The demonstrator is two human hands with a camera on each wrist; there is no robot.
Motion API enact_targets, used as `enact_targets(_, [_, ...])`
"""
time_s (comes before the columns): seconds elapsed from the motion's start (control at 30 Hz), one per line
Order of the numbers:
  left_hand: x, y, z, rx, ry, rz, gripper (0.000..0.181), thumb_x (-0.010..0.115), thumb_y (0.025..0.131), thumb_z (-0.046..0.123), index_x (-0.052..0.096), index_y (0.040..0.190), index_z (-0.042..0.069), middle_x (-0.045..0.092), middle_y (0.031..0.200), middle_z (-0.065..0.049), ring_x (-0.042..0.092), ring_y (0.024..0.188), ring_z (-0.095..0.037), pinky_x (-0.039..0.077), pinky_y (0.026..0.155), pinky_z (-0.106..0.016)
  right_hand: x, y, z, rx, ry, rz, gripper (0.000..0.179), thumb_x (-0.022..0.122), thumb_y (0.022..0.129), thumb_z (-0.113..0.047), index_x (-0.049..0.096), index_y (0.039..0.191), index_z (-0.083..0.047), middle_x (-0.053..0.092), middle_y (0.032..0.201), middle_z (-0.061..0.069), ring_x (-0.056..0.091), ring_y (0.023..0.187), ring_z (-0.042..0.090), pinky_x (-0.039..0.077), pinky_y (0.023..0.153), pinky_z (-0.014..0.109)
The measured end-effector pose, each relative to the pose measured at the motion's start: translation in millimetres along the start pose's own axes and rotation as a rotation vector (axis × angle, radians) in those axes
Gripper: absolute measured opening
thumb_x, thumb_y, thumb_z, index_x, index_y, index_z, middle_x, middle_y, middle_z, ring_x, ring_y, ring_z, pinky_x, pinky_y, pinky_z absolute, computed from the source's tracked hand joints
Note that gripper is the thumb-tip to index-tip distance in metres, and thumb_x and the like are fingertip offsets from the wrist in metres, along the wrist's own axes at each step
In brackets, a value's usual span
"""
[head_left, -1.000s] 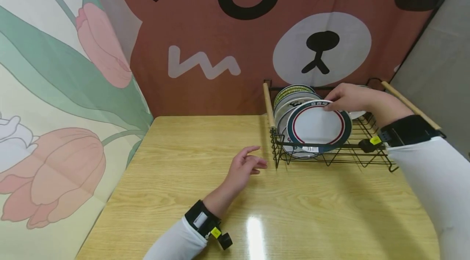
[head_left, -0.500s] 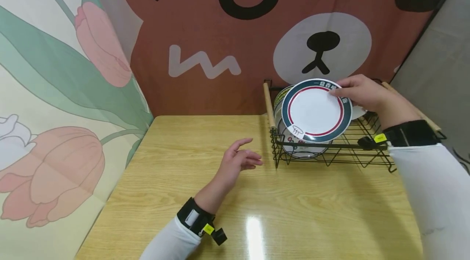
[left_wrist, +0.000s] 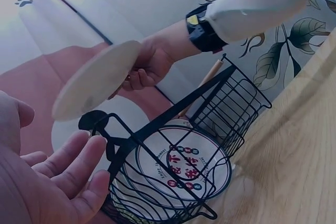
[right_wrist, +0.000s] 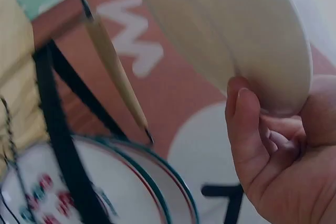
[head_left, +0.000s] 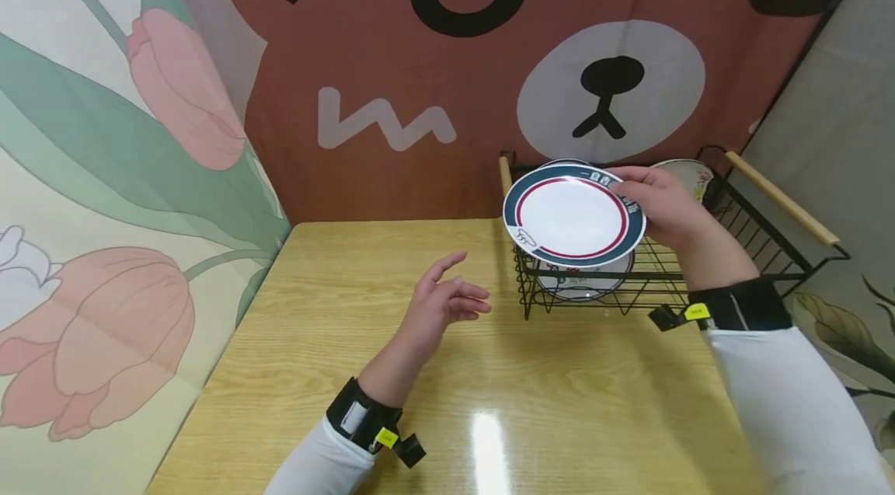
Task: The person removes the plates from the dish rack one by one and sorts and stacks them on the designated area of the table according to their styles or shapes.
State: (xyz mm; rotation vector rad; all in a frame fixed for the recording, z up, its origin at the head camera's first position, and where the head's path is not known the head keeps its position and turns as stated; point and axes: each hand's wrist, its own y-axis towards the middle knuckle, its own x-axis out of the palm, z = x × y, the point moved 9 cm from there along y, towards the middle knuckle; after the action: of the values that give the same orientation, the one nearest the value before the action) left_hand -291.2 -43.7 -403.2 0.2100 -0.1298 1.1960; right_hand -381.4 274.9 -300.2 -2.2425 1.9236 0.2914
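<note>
My right hand pinches the right edge of a white plate with a dark teal rim and a red ring. Thumb on its face and fingers underneath, it holds the plate tilted above the left end of a black wire dish rack. The plate's pale underside shows in the right wrist view. Below it, a white plate with red and blue print stands in the rack, largely covered in the head view. My left hand hovers over the table left of the rack, fingers spread loosely and holding nothing.
The rack has wooden handles at both ends and stands against the bear-printed backdrop. Another plate leans at its back right. The wooden table extends left and in front of it.
My right hand has lifted the teal-rimmed plate out of its place in the rack, then moved it left and tipped it flatter. The left hand has drifted slightly left.
</note>
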Motion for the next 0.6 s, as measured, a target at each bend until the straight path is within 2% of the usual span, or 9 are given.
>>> enact_targets(0.17, [-0.2, -3.5, 7.6, 0.009, -0.018, -0.003, 0.052, 0.041, 0.108, 0.031, 0.032, 0.159, 0.022, 0.078, 0.094, 0.005, 0.076, 0.084, -0.014, 0.059, 0.082, -0.034, 35, -21.3, -3, -0.07, 0.199, -0.054, 0.046, 0.054, 0.108, -0.023, 0.05, 0.149, -0.002, 0.078, 0.089, 0.0, 0.073, 0.064, 0.013, 0.06, 0.061, 0.024])
enact_targets(0.33, [4.8, -9.0, 18.8, 0.029, -0.047, -0.029, 0.054, 0.032, 0.111, 0.035, 0.029, 0.162, 0.02, 0.078, 0.092, 0.006, 0.076, 0.08, -0.012, 0.06, 0.082, -0.033, 69, -43.7, -2, -0.177, 0.434, -0.213, 0.039, 0.046, 0.108, -0.008, 0.053, 0.146, 0.0, 0.078, 0.097, 0.004, 0.075, 0.07, 0.013, 0.061, 0.065, 0.023])
enact_targets(0.4, [7.2, -11.4, 23.3, 0.034, -0.061, -0.036, 0.053, 0.031, 0.111, 0.035, 0.031, 0.161, 0.019, 0.078, 0.09, 0.005, 0.076, 0.079, -0.012, 0.061, 0.081, -0.032, 80, -50.9, -2, -0.21, 0.494, -0.275, 0.038, 0.042, 0.109, -0.004, 0.052, 0.145, 0.002, 0.078, 0.1, 0.005, 0.075, 0.073, 0.013, 0.062, 0.067, 0.023])
enact_targets(0.5, [9.6, -15.0, 29.9, 0.039, -0.087, -0.037, 0.053, 0.032, 0.11, 0.036, 0.034, 0.161, 0.018, 0.078, 0.088, 0.005, 0.075, 0.076, -0.012, 0.061, 0.08, -0.031, 95, -58.3, 0, -0.233, 0.558, -0.325, 0.04, 0.039, 0.109, -0.002, 0.049, 0.147, 0.004, 0.078, 0.104, 0.007, 0.076, 0.076, 0.013, 0.062, 0.069, 0.024])
enact_targets(0.6, [10.4, -16.8, 35.2, 0.046, -0.129, -0.039, 0.053, 0.034, 0.11, 0.033, 0.033, 0.161, 0.016, 0.077, 0.088, 0.006, 0.074, 0.074, -0.012, 0.062, 0.08, -0.031, 103, -61.5, 2, -0.241, 0.583, -0.311, 0.042, 0.041, 0.108, -0.001, 0.046, 0.149, 0.005, 0.077, 0.107, 0.007, 0.077, 0.078, 0.013, 0.062, 0.071, 0.025])
